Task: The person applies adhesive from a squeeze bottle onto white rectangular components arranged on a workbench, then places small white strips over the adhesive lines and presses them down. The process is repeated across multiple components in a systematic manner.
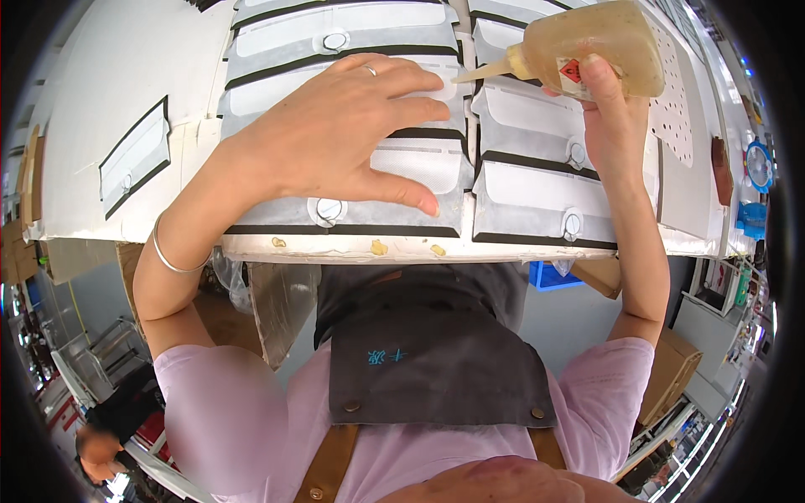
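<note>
Viewed from nearby, the right hand (615,126) wraps around a translucent, amber-tinted plastic squeeze bottle (616,38), thumb on its near face, other fingers mostly hidden. The bottle lies tilted nearly horizontal; its side bears a red diamond mark, and its long tapered nozzle (484,72) ends just beside the left hand's fingertips. The left hand (344,126), palm down, fingers spread, visibly grips nothing; contact beneath is unclear. Under and around it lie whitish-grey, black-edged flat panels (251,105) with round white discs (329,211).
</note>
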A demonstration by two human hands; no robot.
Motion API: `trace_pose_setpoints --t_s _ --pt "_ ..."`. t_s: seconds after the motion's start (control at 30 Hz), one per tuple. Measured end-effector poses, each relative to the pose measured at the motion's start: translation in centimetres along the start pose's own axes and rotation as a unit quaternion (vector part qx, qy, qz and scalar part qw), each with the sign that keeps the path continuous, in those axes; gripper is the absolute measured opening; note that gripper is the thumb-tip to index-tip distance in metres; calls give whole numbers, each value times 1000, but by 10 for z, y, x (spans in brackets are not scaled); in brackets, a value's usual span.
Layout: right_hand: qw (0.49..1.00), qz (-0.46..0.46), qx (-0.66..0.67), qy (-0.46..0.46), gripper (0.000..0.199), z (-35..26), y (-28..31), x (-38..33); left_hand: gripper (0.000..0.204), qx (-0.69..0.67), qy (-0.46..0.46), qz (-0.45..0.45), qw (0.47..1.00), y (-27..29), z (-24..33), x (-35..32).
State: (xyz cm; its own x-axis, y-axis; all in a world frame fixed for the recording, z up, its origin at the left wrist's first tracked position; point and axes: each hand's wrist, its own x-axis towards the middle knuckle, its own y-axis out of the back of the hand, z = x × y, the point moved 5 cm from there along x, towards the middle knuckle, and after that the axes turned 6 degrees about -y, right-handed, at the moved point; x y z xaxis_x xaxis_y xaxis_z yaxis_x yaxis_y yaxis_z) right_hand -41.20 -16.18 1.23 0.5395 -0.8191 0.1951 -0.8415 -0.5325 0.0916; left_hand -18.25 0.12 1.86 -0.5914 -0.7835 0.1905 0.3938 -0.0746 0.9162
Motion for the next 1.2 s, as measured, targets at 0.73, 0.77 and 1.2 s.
trace_pose_setpoints --t_s 0.73,0.77,1.2 --pt "986 -30 -165 24 56 -8 1 3 93 -28 17 -24 999 0 1 -7" --pt "984 -32 -170 33 56 -8 1 3 93 -28 18 -24 999 0 1 -7" --pt "898 -43 437 6 67 -58 56 1 90 2 -2 -19 1000 2 3 -2"
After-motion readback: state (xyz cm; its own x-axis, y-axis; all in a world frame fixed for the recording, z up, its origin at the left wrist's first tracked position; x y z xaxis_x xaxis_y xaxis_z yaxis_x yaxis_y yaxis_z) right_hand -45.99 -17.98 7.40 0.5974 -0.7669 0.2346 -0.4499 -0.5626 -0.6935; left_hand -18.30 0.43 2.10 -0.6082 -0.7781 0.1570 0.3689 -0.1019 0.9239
